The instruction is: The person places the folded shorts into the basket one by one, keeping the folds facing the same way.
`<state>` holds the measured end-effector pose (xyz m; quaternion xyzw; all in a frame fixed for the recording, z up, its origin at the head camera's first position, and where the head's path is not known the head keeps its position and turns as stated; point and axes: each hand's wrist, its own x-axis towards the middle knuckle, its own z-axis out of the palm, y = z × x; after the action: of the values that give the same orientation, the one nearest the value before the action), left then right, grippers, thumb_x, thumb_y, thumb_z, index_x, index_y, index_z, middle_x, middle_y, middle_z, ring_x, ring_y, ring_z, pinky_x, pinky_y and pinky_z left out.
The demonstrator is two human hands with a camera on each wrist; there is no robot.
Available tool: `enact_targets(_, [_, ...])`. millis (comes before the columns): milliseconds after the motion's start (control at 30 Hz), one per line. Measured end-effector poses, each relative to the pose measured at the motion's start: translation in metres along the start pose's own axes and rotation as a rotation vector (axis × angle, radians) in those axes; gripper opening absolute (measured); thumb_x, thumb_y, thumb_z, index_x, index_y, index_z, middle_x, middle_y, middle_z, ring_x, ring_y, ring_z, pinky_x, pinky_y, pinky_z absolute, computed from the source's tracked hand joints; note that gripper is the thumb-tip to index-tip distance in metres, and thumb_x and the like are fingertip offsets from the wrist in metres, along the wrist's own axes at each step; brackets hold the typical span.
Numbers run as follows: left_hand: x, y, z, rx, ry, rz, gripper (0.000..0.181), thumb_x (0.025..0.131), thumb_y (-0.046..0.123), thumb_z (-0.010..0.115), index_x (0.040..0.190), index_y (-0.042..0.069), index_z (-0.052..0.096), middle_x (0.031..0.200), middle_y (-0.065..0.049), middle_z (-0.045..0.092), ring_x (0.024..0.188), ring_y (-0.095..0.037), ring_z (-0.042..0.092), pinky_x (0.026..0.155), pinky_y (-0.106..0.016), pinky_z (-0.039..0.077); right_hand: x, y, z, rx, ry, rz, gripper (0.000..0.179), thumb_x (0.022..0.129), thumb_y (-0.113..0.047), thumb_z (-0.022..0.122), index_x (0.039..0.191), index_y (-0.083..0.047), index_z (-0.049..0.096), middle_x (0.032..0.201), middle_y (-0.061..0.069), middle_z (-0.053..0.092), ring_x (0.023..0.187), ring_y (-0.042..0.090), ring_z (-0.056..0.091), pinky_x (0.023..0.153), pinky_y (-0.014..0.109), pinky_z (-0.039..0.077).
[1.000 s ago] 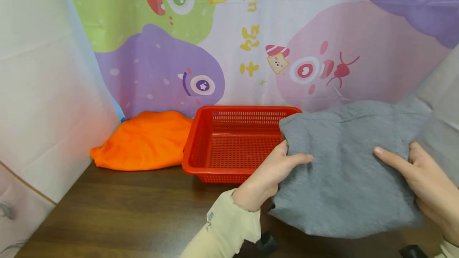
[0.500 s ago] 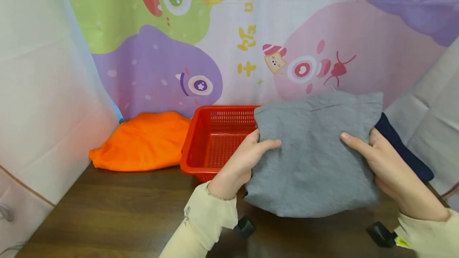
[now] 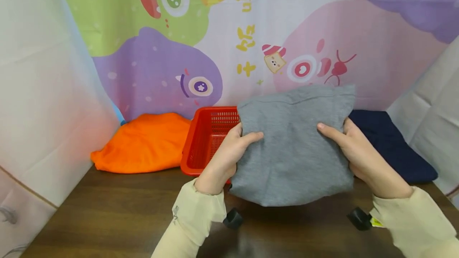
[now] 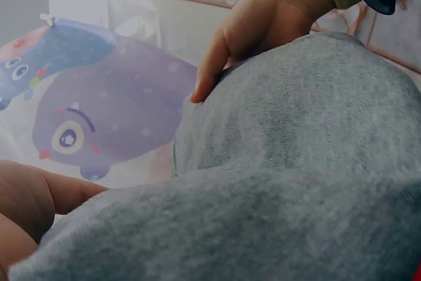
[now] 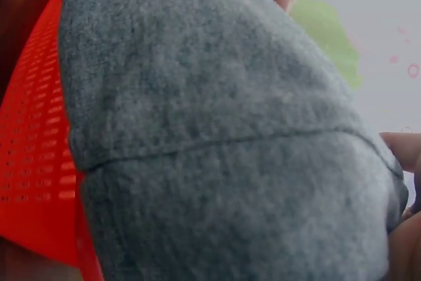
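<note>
Grey cloth, moved: over the last second I see the folded grey knit fabric with a stitched seam (image 3: 292,150) has come leftward, toward the middle of the red plastic basket with slotted walls (image 3: 206,140), and the dark navy folded fabric (image 3: 392,146) has come into view.
Grey cloth, place: held up on the near side of the basket, hiding its right part from my head view; whether they touch I cannot tell.
Left hand: the person's left hand (image 3: 226,152) pinches the cloth's left edge, thumb on the near face and fingers behind, parted only by the fabric; it lies in front of the basket.
Right hand: the person's right hand (image 3: 353,150) grips the opposite edge the same way, to the right of the basket; its fingertips are hidden from me behind the cloth.
Seam: my right wrist view shows it running across the cloth, with the basket's red slotted wall alongside.
Orange cloth: a bright orange soft fabric heap (image 3: 143,144) lies just left of the basket.
Navy cloth: right of the basket, partly behind the right hand.
Table: dark brown wood-grain surface (image 3: 118,214) under the basket.
Backdrop: pastel cartoon-monster curtain (image 3: 251,83) hanging behind the basket.
</note>
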<state>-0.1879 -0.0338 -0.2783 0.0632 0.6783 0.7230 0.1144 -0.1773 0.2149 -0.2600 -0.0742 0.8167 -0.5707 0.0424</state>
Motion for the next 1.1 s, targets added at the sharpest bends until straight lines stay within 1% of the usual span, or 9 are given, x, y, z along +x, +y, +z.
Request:
enact_targets(133, [0.002, -0.003, -0.006, 0.02, 0.033, 0.02, 0.042, 0.087, 0.021, 0.058, 0.127, 0.018, 0.045, 0.117, -0.005, 0.054, 0.098, -0.024, 0.055, 0.083, -0.039, 0.045, 0.005, -0.002, 0.007, 0.025, -0.014, -0.008, 0.066, 0.093, -0.04, 0.046, 0.141, -0.015, 0.008, 0.13, 0.006, 0.033, 0.107, 0.015, 0.047, 0.083, 0.028, 0.043])
enact_targets(233, [0.004, -0.005, -0.011, 0.029, 0.061, 0.026, 0.042, 0.086, 0.021, 0.058, 0.126, 0.017, 0.046, 0.116, -0.005, 0.055, 0.095, -0.023, 0.056, 0.082, -0.038, 0.046, 0.01, -0.003, 0.012, 0.047, -0.029, -0.012, 0.067, 0.092, -0.04, 0.048, 0.14, -0.015, 0.01, 0.13, 0.006, 0.034, 0.107, 0.015, 0.047, 0.084, 0.03, 0.042])
enact_targets(367, [0.008, -0.006, -0.019, 0.05, 0.08, 0.036, 0.038, 0.086, 0.02, 0.058, 0.123, 0.016, 0.049, 0.111, -0.007, 0.057, 0.089, -0.022, 0.057, 0.078, -0.035, 0.047, 0.017, -0.003, 0.017, 0.045, -0.035, 0.017, 0.07, 0.09, -0.044, 0.05, 0.14, -0.012, 0.012, 0.13, 0.008, 0.034, 0.105, 0.016, 0.048, 0.085, 0.031, 0.042])
enact_targets(433, [0.01, -0.004, -0.023, 0.07, 0.082, 0.044, 0.036, 0.087, 0.019, 0.058, 0.122, 0.015, 0.05, 0.11, -0.007, 0.057, 0.087, -0.022, 0.057, 0.077, -0.035, 0.047, 0.022, -0.003, 0.018, 0.037, -0.035, 0.032, 0.07, 0.089, -0.045, 0.05, 0.138, -0.01, 0.015, 0.127, 0.009, 0.037, 0.1, 0.014, 0.052, 0.082, 0.03, 0.045])
enact_targets(533, [0.014, -0.001, -0.03, 0.101, 0.093, 0.034, 0.033, 0.087, 0.019, 0.057, 0.119, 0.015, 0.05, 0.109, -0.006, 0.056, 0.087, -0.023, 0.056, 0.076, -0.035, 0.047, 0.03, -0.003, 0.02, 0.022, -0.035, 0.055, 0.072, 0.088, -0.046, 0.051, 0.137, -0.006, 0.016, 0.126, 0.012, 0.039, 0.094, 0.013, 0.054, 0.078, 0.028, 0.047])
enact_targets(733, [0.022, 0.009, -0.043, 0.119, 0.102, 0.002, 0.033, 0.086, 0.02, 0.058, 0.117, 0.012, 0.051, 0.108, -0.007, 0.056, 0.089, -0.023, 0.055, 0.078, -0.035, 0.046, 0.046, -0.006, 0.023, 0.047, -0.064, 0.085, 0.074, 0.087, -0.048, 0.051, 0.137, -0.006, 0.017, 0.125, 0.013, 0.039, 0.099, 0.019, 0.051, 0.081, 0.032, 0.044])
enact_targets(900, [0.03, 0.018, -0.055, 0.079, 0.097, -0.021, 0.035, 0.085, 0.02, 0.059, 0.118, 0.01, 0.052, 0.104, -0.007, 0.056, 0.085, -0.021, 0.056, 0.076, -0.033, 0.047, 0.06, -0.011, 0.025, 0.081, -0.076, 0.097, 0.072, 0.086, -0.049, 0.053, 0.135, -0.006, 0.021, 0.123, 0.011, 0.039, 0.104, 0.024, 0.049, 0.085, 0.037, 0.042])
enact_targets(1033, [0.036, 0.023, -0.062, 0.063, 0.109, -0.041, 0.035, 0.085, 0.019, 0.06, 0.118, 0.009, 0.05, 0.102, -0.006, 0.056, 0.082, -0.02, 0.057, 0.073, -0.032, 0.048, 0.071, -0.015, 0.028, 0.113, -0.073, 0.099, 0.074, 0.086, -0.048, 0.054, 0.136, -0.005, 0.021, 0.126, 0.011, 0.039, 0.11, 0.028, 0.045, 0.091, 0.041, 0.039])
enact_targets(1100, [0.039, 0.025, -0.065, 0.062, 0.117, -0.047, 0.035, 0.086, 0.019, 0.06, 0.118, 0.009, 0.049, 0.103, -0.006, 0.055, 0.082, -0.02, 0.057, 0.074, -0.033, 0.048, 0.075, -0.016, 0.03, 0.13, -0.06, 0.097, 0.074, 0.086, -0.046, 0.055, 0.138, -0.005, 0.021, 0.128, 0.012, 0.038, 0.112, 0.029, 0.044, 0.095, 0.043, 0.037])
